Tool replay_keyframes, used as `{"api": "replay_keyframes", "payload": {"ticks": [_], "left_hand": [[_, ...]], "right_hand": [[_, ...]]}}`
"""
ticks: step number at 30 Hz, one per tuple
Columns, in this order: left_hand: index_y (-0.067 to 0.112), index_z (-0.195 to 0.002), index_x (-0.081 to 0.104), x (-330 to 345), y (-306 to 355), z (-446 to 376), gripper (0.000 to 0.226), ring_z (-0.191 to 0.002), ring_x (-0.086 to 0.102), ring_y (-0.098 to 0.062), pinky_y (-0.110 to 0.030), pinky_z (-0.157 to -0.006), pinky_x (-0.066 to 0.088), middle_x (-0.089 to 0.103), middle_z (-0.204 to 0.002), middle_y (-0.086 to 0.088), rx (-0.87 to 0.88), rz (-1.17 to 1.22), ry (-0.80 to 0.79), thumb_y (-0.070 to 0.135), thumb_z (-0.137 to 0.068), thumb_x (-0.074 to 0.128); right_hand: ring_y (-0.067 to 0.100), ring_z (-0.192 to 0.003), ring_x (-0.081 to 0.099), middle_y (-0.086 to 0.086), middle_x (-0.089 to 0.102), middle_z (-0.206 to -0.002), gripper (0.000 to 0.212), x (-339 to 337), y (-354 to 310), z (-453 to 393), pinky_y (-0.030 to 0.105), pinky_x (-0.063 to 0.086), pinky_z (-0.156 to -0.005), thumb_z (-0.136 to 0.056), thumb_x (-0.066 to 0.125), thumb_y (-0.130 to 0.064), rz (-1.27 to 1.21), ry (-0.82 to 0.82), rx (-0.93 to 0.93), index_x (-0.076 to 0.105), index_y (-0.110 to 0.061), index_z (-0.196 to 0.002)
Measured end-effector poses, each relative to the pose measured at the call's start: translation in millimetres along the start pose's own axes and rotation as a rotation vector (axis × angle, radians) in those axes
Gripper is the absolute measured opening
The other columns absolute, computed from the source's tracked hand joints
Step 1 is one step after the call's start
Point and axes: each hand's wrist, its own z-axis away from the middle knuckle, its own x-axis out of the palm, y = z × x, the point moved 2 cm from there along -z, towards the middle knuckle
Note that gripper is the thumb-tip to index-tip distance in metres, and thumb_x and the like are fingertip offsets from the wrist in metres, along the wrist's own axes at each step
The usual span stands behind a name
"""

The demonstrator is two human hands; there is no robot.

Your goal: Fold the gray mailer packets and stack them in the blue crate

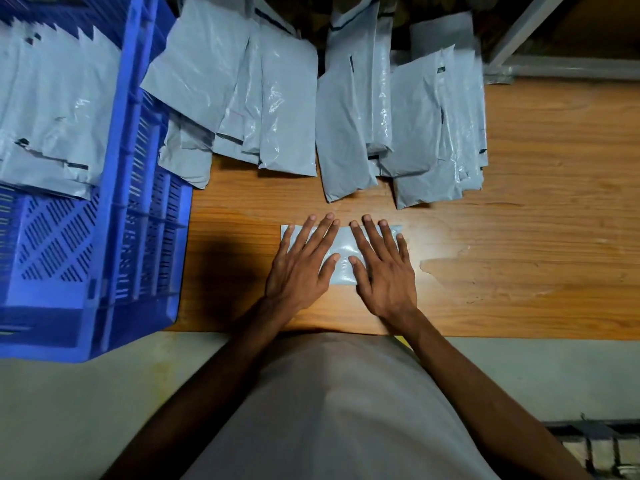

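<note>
A folded gray mailer packet (343, 242) lies flat on the wooden table (519, 237) near its front edge. My left hand (301, 261) presses on its left half with straight, spread fingers. My right hand (382, 268) presses on its right half the same way. Several unfolded gray mailer packets (284, 109) lie in overlapping rows across the back of the table. The blue crate (138, 216) stands at the left, with several gray packets (52, 109) stacked inside it.
The table's front edge runs just below my wrists, with pale floor (86, 410) beyond it. A metal frame (554, 67) stands at the back right. Bare wood lies to the right of the folded packet.
</note>
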Motion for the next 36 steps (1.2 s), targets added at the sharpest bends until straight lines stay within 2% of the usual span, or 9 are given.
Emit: {"api": "replay_keyframes", "payload": {"ticks": [16,18,20,22,24,26,29,33,36], "left_hand": [[0.027,-0.167,0.006,-2.6,-1.6,3.7,0.062,-0.16,-0.007,-0.012,-0.05,-0.129,0.002,0.0,-0.174,0.011,0.04,-0.003,-0.006,0.051,-0.113,0.023],[0.024,-0.167,0.015,-8.0,-2.1,6.8,0.06,-0.161,0.0,-0.015,-0.052,-0.129,0.008,0.01,-0.174,0.007,0.043,-0.002,0.031,0.047,-0.113,0.027],[0.019,-0.161,0.035,-18.0,-0.7,17.3,0.055,-0.157,0.024,-0.023,-0.05,-0.123,0.026,0.035,-0.167,-0.003,-0.026,0.013,0.145,0.041,-0.11,0.038],[0.019,-0.149,0.052,-25.8,3.9,30.7,0.05,-0.136,0.047,-0.029,-0.047,-0.104,0.041,0.054,-0.145,-0.008,-0.124,0.025,0.241,0.042,-0.105,0.046],[0.023,-0.142,0.058,-26.6,9.5,40.2,0.049,-0.115,0.051,-0.027,-0.045,-0.091,0.043,0.056,-0.126,-0.006,-0.181,0.05,0.238,0.048,-0.101,0.049],[0.024,-0.14,0.058,-22.9,12.8,44.2,0.051,-0.109,0.051,-0.026,-0.044,-0.088,0.044,0.055,-0.12,-0.004,-0.193,0.07,0.182,0.054,-0.099,0.049],[0.025,-0.142,0.057,-19.5,8.5,42.7,0.053,-0.115,0.049,-0.027,-0.044,-0.089,0.045,0.055,-0.127,-0.003,-0.16,0.045,0.135,0.053,-0.097,0.054],[0.029,-0.146,0.054,-26.1,0.2,31.6,0.051,-0.132,0.043,-0.026,-0.045,-0.099,0.041,0.051,-0.143,0.001,-0.07,0.05,0.065,0.034,-0.096,0.061],[0.033,-0.147,0.053,-33.3,-4.0,21.7,0.058,-0.14,0.036,-0.026,-0.047,-0.107,0.037,0.048,-0.15,0.007,0.027,0.045,0.007,0.017,-0.092,0.062]], "right_hand": [[0.016,-0.162,-0.003,-0.008,0.001,-0.176,0.058,1.4,-2.5,5.7,0.048,0.009,-0.131,-0.114,0.027,-0.045,0.028,0.007,-0.011,0.008,-0.037,-0.167],[0.019,-0.162,0.003,-0.004,0.005,-0.176,0.057,-1.1,-5.0,10.8,0.049,0.012,-0.13,-0.113,0.028,-0.048,0.05,0.01,0.029,0.012,-0.038,-0.167],[0.028,-0.159,0.02,0.002,0.019,-0.174,0.056,-5.9,-10.2,19.9,0.052,0.026,-0.124,-0.111,0.03,-0.051,0.12,0.034,0.114,0.024,-0.034,-0.165],[0.035,-0.14,0.045,0.007,0.043,-0.159,0.059,-11.0,-16.9,26.9,0.053,0.042,-0.104,-0.107,0.037,-0.056,0.233,0.05,0.183,0.039,-0.025,-0.157],[0.037,-0.11,0.059,0.01,0.059,-0.133,0.06,-13.7,-25.2,31.8,0.047,0.044,-0.084,-0.102,0.046,-0.059,0.323,0.061,0.199,0.053,-0.017,-0.144],[0.037,-0.091,0.063,0.012,0.063,-0.115,0.056,-13.4,-30.7,35.4,0.042,0.043,-0.071,-0.098,0.054,-0.058,0.329,0.079,0.184,0.062,-0.011,-0.127],[0.034,-0.07,0.066,0.009,0.063,-0.097,0.043,-18.5,-36.9,37.3,0.033,0.037,-0.057,-0.098,0.059,-0.054,0.254,0.068,0.14,0.064,-0.012,-0.106],[0.034,-0.073,0.066,0.006,0.065,-0.087,0.035,-28.5,-33.1,34.6,0.033,0.037,-0.059,-0.103,0.055,-0.047,0.143,0.059,0.124,0.063,-0.015,-0.092],[0.034,-0.095,0.061,0.009,0.064,-0.106,0.023,-27.1,-28.0,27.4,0.04,0.046,-0.072,-0.101,0.06,-0.034,0.05,0.152,0.036,0.065,-0.014,-0.11]]}}
